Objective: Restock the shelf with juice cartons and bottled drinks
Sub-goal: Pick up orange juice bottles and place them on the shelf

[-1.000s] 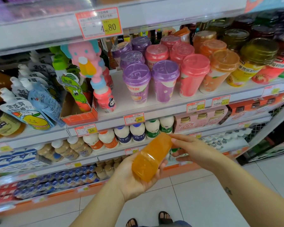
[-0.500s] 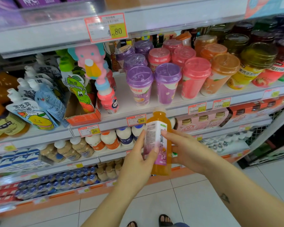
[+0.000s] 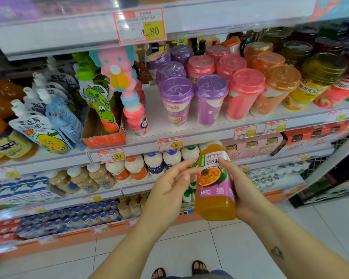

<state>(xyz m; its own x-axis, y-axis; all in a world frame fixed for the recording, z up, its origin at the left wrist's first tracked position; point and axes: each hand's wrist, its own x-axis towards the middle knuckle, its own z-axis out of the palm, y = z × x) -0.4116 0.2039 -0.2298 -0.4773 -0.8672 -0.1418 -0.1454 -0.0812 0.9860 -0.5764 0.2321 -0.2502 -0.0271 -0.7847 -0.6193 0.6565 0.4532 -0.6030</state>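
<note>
While the right hand (image 3: 244, 190) curls round the right side of an orange plastic juice bottle with a white cap and a purple passion-fruit label (image 3: 216, 206), its thumb on the label, the left hand (image 3: 167, 190) hangs just beside it, fingers loosely spread and gripping nothing; whether its fingertips touch the label cannot be told. The bottle is nearly upright in the air, off the shelves, in front of the white shelf's front edge (image 3: 210, 135) and just below a red-bordered price tag reading 4.80 (image 3: 170, 144). Purple-lidded paper cups (image 3: 176, 103) stand on that shelf. A row of white round-shouldered bottles (image 3: 153, 164) lines the shelf beneath.
</note>
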